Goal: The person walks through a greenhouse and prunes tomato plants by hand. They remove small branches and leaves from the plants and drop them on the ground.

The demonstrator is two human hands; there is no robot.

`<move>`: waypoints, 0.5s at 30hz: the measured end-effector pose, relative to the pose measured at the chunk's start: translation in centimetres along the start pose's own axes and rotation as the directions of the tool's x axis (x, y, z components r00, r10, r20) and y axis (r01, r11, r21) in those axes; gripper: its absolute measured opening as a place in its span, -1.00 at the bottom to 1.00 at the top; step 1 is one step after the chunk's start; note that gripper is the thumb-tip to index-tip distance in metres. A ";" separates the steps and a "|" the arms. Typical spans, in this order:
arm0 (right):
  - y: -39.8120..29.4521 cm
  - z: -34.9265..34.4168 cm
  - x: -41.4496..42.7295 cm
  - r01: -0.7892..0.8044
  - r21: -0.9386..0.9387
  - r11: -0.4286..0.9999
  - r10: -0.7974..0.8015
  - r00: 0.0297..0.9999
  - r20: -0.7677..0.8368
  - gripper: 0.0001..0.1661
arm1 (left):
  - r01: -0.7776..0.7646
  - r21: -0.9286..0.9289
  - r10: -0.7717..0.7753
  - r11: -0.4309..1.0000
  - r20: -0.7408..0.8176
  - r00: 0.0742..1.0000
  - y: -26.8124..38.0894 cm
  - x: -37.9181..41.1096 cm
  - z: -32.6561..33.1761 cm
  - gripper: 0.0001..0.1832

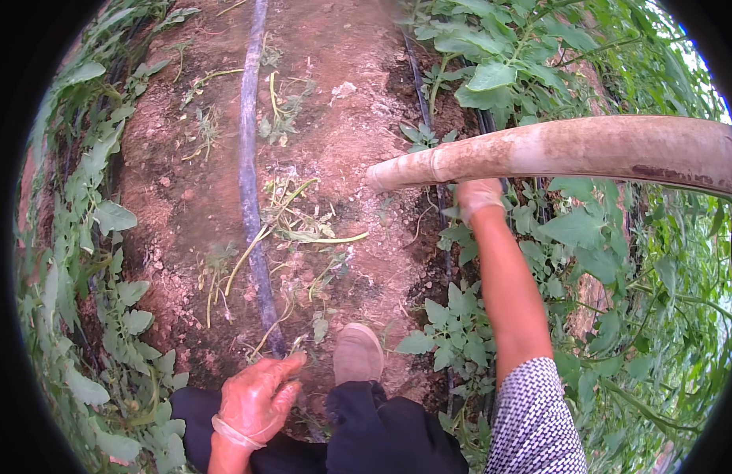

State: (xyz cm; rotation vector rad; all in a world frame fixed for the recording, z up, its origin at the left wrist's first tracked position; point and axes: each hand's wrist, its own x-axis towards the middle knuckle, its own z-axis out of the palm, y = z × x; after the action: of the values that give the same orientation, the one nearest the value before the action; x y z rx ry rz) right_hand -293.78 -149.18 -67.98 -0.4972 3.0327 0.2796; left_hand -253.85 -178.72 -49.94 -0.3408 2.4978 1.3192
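My left hand [259,397], in a thin clear plastic glove, is at the lower middle over my dark trouser leg. Its fingers and thumb are apart and nothing shows between them. My right hand [480,194], also gloved, reaches forward among the green leafy plants [579,228] of the right row. A thick pale curved bar [579,145] crosses above and covers part of that hand; the fingers are hidden in the foliage. Wilted cut stems with leaves [294,219] lie on the reddish soil before me, some across a grey hose [248,154].
My brown shoe [358,355] stands on the soil path between two plant rows. The hose runs lengthwise along the path. Thin black drip lines [418,77] follow the right row. More leafy plants [114,216] border the left side.
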 end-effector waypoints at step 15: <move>-0.5 1.8 -1.6 0.254 -0.172 0.952 -0.223 0.958 0.181 -0.78 | 0.112 -0.061 -0.111 0.992 0.021 0.994 -0.3 0.2 -0.6 -0.56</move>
State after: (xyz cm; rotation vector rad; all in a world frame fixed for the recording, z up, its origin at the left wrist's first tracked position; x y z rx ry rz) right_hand -292.07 -148.84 -69.72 -0.8064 2.7668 0.5739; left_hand -254.03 -179.45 -49.92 -0.4743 2.3899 1.3516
